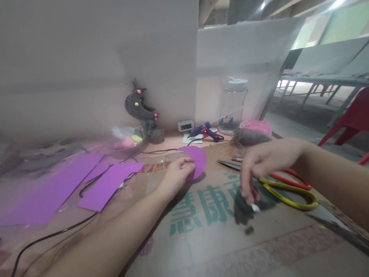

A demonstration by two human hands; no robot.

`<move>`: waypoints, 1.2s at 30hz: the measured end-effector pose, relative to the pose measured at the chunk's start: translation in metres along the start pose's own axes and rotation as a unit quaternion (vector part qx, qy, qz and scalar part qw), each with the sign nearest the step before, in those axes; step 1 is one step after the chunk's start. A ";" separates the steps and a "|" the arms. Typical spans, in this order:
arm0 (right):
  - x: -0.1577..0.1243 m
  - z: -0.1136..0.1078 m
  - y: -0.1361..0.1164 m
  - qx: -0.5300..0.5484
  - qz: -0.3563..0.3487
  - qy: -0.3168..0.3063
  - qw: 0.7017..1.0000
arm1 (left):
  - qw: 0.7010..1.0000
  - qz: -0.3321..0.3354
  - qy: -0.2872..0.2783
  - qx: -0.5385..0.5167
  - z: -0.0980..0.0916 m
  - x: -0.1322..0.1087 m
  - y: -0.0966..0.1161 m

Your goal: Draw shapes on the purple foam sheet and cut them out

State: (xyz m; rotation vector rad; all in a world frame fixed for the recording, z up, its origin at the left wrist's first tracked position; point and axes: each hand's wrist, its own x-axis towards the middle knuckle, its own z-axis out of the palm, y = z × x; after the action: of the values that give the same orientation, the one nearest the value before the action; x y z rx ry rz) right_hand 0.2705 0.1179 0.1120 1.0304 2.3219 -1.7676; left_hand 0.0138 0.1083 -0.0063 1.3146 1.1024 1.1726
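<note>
My left hand (177, 175) is closed on the left edge of a purple paper circle (199, 161), raised a little above the cardboard sheet (198, 261). To the right, my right hand (258, 170) points down over the cardboard with its fingers drawn together. A small white bit (255, 208) shows at its fingertips; what it is, and whether the fingers grip it, is blurred. Scissors with yellow and red handles (291, 195) lie beside and partly behind the right hand, their blades pointing left.
Purple paper strips (110, 187) and a black cord (49, 236) lie at left. Along the back stand a dark crescent-shaped ornament (137, 106), a small white digital clock (185, 126), a blue glue gun (205, 131), a lidded clear jar (234, 106) and grey yarn (251, 136). A red chair (368, 113) stands right.
</note>
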 end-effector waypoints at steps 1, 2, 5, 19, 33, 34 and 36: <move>-0.004 0.005 0.001 -0.007 0.000 -0.006 1.000 | 1.000 0.000 -0.001 0.006 0.000 0.000 0.000; -0.003 0.010 0.004 -0.029 -0.021 0.026 0.999 | 1.000 0.001 -0.003 0.011 0.001 -0.001 0.000; 0.020 0.019 0.020 -0.118 -0.068 0.254 0.958 | 1.000 0.013 -0.008 0.027 0.002 -0.002 0.001; 0.097 0.036 0.060 -0.015 -0.151 0.402 0.903 | 0.989 0.097 0.044 0.105 -0.001 0.004 -0.011; 0.079 0.066 0.052 -0.428 -0.404 0.487 0.645 | 0.980 0.164 -0.033 0.103 0.034 -0.037 0.015; 0.078 0.067 0.053 -0.438 -0.408 0.480 0.642 | 0.980 0.167 -0.026 0.108 0.033 -0.036 0.015; 0.077 0.069 0.054 -0.443 -0.403 0.473 0.646 | 0.975 0.175 0.017 0.133 0.021 -0.028 0.018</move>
State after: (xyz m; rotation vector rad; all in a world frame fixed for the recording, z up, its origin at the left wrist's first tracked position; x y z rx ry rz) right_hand 0.2151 0.1005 0.0105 0.7637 3.9092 0.4964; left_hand 0.0320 0.0772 0.0100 1.7556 1.1076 1.3391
